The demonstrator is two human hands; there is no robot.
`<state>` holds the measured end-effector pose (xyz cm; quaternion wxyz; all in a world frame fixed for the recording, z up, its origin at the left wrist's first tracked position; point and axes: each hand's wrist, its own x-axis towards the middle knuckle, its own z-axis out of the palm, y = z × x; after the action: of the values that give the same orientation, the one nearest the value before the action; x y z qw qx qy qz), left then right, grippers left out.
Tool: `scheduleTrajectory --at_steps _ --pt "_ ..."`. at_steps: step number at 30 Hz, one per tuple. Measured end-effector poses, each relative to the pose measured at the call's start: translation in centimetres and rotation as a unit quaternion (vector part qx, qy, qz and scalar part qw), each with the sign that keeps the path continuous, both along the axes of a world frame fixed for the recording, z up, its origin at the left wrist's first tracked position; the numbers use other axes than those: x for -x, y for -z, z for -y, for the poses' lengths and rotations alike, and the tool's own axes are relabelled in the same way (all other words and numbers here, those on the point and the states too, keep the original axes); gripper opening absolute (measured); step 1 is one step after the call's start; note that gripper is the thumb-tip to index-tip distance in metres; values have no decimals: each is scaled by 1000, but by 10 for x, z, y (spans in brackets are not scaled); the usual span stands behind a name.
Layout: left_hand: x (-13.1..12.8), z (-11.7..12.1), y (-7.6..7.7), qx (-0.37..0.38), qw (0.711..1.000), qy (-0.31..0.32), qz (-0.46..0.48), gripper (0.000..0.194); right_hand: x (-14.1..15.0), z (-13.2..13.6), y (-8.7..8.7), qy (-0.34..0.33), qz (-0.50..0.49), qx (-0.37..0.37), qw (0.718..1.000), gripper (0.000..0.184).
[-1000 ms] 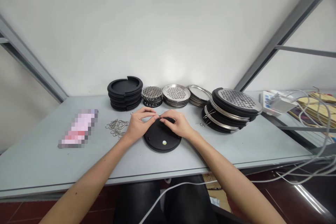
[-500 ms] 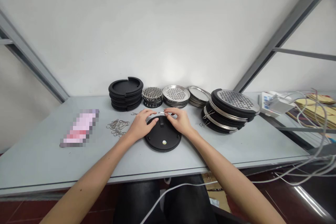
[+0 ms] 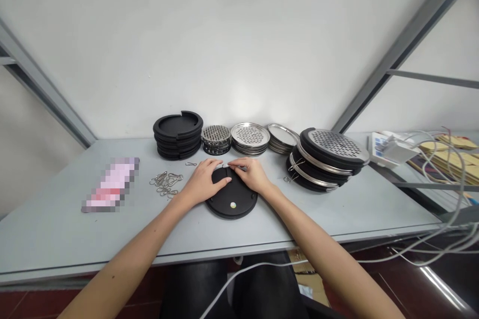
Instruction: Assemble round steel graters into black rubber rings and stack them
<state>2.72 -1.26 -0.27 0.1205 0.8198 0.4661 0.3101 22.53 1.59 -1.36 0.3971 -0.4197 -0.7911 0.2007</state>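
A black round disc [image 3: 232, 207] with a small shiny sticker lies before me on the table. My left hand [image 3: 205, 180] curls round its upper left edge, thumb over the top and fingers at the far rim. At that rim my right hand [image 3: 253, 177] pinches a small metal wire clip [image 3: 225, 165], whose other end reaches the left fingertips. The fingers partly hide the clip and the disc's far part. To the left lies a loose pile of wire clips [image 3: 167, 183], with a single wire clip [image 3: 190, 163] nearer the left hand.
Along the wall stand stacked black rings [image 3: 178, 139], spiked metal discs [image 3: 216, 139], perforated grater plates [image 3: 250, 137] and metal rings [image 3: 283, 138]. A tilted stack of black-rimmed graters [image 3: 325, 162] stands right. A blurred pink item [image 3: 111, 184] lies left; a power strip [image 3: 387, 149] and cables far right.
The wire clip and my right fingers have come down onto the disc's far rim. My left thumb has slid a little to the right across the disc.
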Motion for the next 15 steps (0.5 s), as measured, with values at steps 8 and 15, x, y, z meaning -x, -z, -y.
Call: scheduleTrajectory --at_steps 8,15 --pt "-8 -7 6 5 1000 7 -1 55 3 -3 0 10 49 -29 998 25" --pt "0 -22 2 -32 999 6 -13 54 8 -16 2 16 84 -46 995 25"
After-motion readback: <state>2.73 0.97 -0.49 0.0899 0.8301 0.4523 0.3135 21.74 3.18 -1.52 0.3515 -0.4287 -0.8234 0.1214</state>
